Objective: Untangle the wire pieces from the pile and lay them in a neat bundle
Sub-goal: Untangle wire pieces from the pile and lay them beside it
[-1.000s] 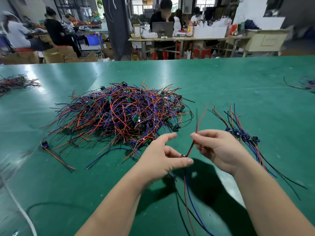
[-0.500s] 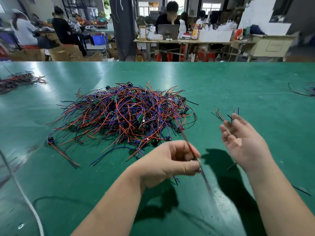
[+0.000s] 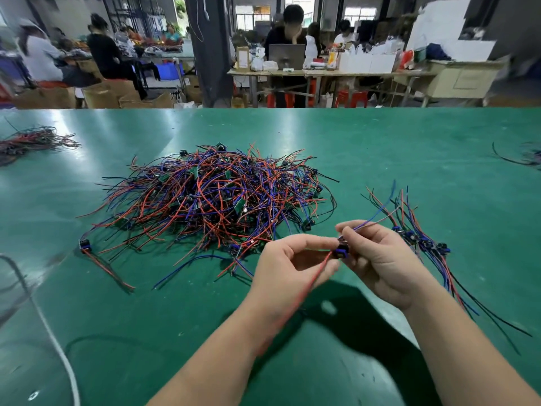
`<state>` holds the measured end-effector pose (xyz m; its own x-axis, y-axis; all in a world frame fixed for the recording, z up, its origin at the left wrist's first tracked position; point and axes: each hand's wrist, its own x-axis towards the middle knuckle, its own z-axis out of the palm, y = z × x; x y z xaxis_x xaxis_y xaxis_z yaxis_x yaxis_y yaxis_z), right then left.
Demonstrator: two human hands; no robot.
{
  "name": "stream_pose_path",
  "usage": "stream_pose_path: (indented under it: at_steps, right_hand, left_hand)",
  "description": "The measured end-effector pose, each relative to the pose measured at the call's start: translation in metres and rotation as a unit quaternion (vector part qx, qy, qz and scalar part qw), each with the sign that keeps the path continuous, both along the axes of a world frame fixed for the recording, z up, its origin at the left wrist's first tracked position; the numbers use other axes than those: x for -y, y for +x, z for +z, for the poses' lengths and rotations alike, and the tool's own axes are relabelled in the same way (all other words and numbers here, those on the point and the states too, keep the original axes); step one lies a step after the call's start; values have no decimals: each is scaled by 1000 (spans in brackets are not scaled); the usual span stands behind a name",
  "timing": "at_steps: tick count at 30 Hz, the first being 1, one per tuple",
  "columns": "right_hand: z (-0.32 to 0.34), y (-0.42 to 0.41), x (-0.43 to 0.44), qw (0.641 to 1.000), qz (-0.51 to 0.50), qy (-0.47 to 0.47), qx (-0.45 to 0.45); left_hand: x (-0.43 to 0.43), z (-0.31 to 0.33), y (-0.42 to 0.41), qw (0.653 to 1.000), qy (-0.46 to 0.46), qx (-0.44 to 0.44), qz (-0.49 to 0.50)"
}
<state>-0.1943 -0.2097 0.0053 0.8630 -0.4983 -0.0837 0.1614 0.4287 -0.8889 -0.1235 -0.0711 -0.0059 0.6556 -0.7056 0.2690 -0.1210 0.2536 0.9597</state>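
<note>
The fingertips of the right hand are clamping together on the small blue-and-black connector of one wire piece, with thumb and forefinger curling round it. The fingertips of the left hand are meeting the same piece from the other side, with thumb and forefinger pinching its red lead right beside the connector. Both hands are hovering above the table, just in front of the near right edge of the pile.

The red lead is hanging down, blurred, across the left wrist and away from the pile. The blue lead is sticking out past the right fingers, up and to the right.

The pile itself is lying as a tangled heap of red, blue and black wires and small green boards on the green table. Just right of the pile, partly behind the right hand, the bundle is lying with its connectors side by side and its leads running roughly parallel. A stray piece is lying at the pile's near left corner. Well left of the pile, a darker heap is sitting by the table edge. Well right of it, a few dark wires are showing. Nearer than the pile and to its left, a white cable is curving across the table. Beyond the pile, people are sitting at other benches, one of them behind a laptop.
</note>
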Motion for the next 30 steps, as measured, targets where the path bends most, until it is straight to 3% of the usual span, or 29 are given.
stream_pose_path:
  at_steps: [2,5,11,16,19,22,25,27,30]
  right_hand:
    - [1,-2,5,1000,-12,-23,-14]
    - [-3,-1,3,996,16,-79,-30]
    - [-11,3,1,978,-4,-183,-96]
    - [-6,-6,35,977,-178,-101,-64]
    - [-6,-13,54,955,-293,-26,-36]
    - [-4,-11,59,932,-352,-29,-79]
    - [-4,-7,40,933,-290,-185,-108]
    - [-3,-4,18,939,-147,-303,-63]
    - [-7,2,-10,885,-5,-465,-36]
  left_hand:
    - [0,2,2,999,21,-27,-7]
    - [-1,5,4,986,44,-160,-33]
    - [-3,2,4,972,151,-172,-55]
    - [-7,5,3,962,200,-138,-124]
    - [-11,8,2,953,234,-109,-158]
    - [-10,9,5,968,199,-120,-90]
    - [-4,8,12,967,116,-224,21]
    - [-3,8,17,961,103,-248,63]
    - [-5,5,21,966,116,-223,63]
